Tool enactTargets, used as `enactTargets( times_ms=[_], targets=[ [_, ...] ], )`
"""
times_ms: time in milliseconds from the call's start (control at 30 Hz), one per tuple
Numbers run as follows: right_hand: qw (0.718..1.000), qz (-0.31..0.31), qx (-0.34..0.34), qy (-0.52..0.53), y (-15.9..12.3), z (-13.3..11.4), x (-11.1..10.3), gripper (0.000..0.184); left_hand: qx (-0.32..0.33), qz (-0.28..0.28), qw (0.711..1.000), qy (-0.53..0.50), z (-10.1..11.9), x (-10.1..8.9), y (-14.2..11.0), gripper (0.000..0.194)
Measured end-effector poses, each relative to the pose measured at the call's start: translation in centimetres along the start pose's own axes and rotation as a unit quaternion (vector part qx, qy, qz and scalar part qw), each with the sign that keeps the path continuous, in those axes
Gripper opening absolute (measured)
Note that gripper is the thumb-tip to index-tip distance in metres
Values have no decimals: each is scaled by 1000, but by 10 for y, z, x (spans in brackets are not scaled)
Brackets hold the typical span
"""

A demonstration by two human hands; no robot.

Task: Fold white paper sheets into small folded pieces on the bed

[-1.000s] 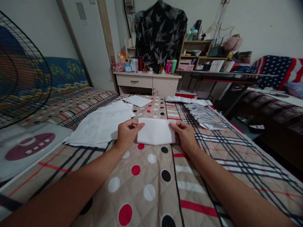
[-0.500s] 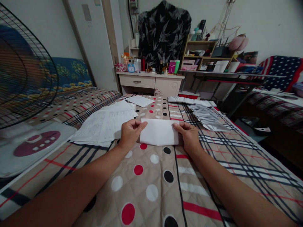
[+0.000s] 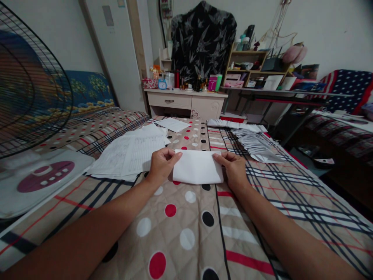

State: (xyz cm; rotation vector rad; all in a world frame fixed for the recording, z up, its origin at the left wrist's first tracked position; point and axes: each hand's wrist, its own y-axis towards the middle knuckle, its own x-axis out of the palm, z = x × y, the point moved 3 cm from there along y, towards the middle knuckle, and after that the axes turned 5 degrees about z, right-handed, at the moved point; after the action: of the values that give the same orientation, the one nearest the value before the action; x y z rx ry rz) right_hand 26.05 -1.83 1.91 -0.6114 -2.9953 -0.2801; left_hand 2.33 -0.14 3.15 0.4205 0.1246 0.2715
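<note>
A folded sheet of white paper (image 3: pixel 198 168) is stretched between my two hands, just over the dotted bedspread (image 3: pixel 171 233). My left hand (image 3: pixel 163 165) pinches its upper left corner, thumb on the near face. At the upper right corner, my right hand (image 3: pixel 232 165) grips it the same way. A faint crease runs down the paper's middle. Left of my left hand lies a spread of printed papers (image 3: pixel 125 155), and a single white sheet (image 3: pixel 174 125) rests beyond it. Right of my right hand is a fanned row of folded papers (image 3: pixel 253 144).
A wire-caged fan (image 3: pixel 32 85) stands at the left, its base (image 3: pixel 46 179) beside the bedspread. Past the far end is a white dresser (image 3: pixel 169 100) with bottles and boxes. A desk with a small wooden shelf (image 3: pixel 247 72) stands at the back right.
The folded paper has come slightly down towards me, and its near face now shows a little taller. Both hands keep their pinch. The camera view has shifted slightly left.
</note>
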Motion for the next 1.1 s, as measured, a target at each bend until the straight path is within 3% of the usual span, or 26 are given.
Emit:
enactTargets(
  times_ms=[300, 533, 667, 767, 900, 1100],
  targets=[
    [1000, 6, -24, -1, -2, -6, 1, 32, -35, -14, 998, -54, -2, -1, 0, 34],
    [1000, 0, -25, -5, -2, -4, 0, 34, -24, -41, 996, -77, 0, 0, 0, 39],
    [999, -4, -27, -43, 0, -2, 1, 32, -29, -49, 997, -47, -4, 0, 1, 30],
    [995, -19, -23, -99, 4, -1, 0, 32, -13, -77, 996, 36, -6, 1, 1, 22],
    [968, -56, -66, -235, 10, -2, -2, 28, 57, -125, 977, 163, -8, 4, 0, 10],
    [888, -88, -108, -438, 11, -7, -2, 18, 99, -135, 955, 244, -8, 7, -2, 10]
  ],
)
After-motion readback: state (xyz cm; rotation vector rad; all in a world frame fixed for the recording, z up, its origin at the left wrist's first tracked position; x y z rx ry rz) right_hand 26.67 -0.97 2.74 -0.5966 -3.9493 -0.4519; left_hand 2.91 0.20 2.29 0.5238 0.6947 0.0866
